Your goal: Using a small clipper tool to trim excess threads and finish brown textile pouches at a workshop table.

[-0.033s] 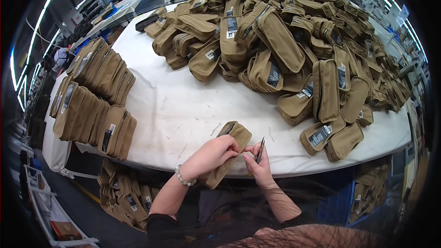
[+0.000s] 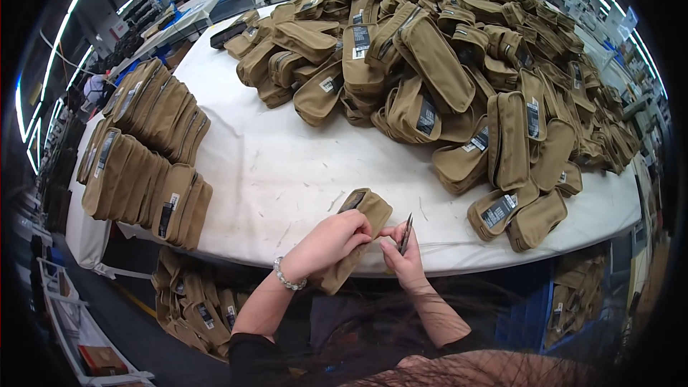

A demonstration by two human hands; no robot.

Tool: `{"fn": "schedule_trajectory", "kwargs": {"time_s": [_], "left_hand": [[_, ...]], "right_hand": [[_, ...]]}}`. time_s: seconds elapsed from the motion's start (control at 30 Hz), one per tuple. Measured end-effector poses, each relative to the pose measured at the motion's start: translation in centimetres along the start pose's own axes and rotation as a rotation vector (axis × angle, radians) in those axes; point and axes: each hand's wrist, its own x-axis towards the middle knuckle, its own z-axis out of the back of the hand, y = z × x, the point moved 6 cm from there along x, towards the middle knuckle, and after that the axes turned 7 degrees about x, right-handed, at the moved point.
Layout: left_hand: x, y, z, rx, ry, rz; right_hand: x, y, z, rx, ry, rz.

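Note:
At the table's front edge lies a khaki zippered pouch (image 2: 370,208), slanting toward me, its lower end jutting past the edge. My left hand (image 2: 337,242), with a beaded bracelet (image 2: 287,277) on the wrist, is closed on the pouch, thumb and fingers pinching its right side. Close beside it, my right hand (image 2: 407,261) is closed around dark metal thread snips (image 2: 407,235), their points upward. The right index finger and thumb reach the pouch's side; whether they grip a thread there is too small to tell.
A big heap of khaki pouches (image 2: 437,64) with dark labels covers the table's far and right side. Stacked pouches (image 2: 136,179) stand in rows at the left on the white tabletop (image 2: 251,172). More pouches (image 2: 204,312) hang or lie below the front edge, near a blue bin (image 2: 523,308).

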Motion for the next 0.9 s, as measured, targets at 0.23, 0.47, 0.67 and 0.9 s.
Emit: {"fn": "schedule_trajectory", "kwargs": {"time_s": [0.23, 0.47, 0.67, 0.9], "left_hand": [[0.2, -0.6, -0.5, 0.096, -0.023, -0.038], [0.0, -0.6, -0.2, 0.032, -0.055, -0.027], [0.1, -0.5, -0.3, 0.015, -0.054, -0.045], [0.1, -0.5, -0.3, 0.051, -0.046, -0.058]], "right_hand": [[-0.3, 1.3, 1.0, -0.107, 0.088, -0.026], [0.0, 8.6, 0.3, -1.025, 0.054, 0.265], [-0.1, 11.4, -2.2, -1.376, 0.166, 0.313], [1.2, 11.0, -4.0, -1.402, 0.394, 0.419]]}}
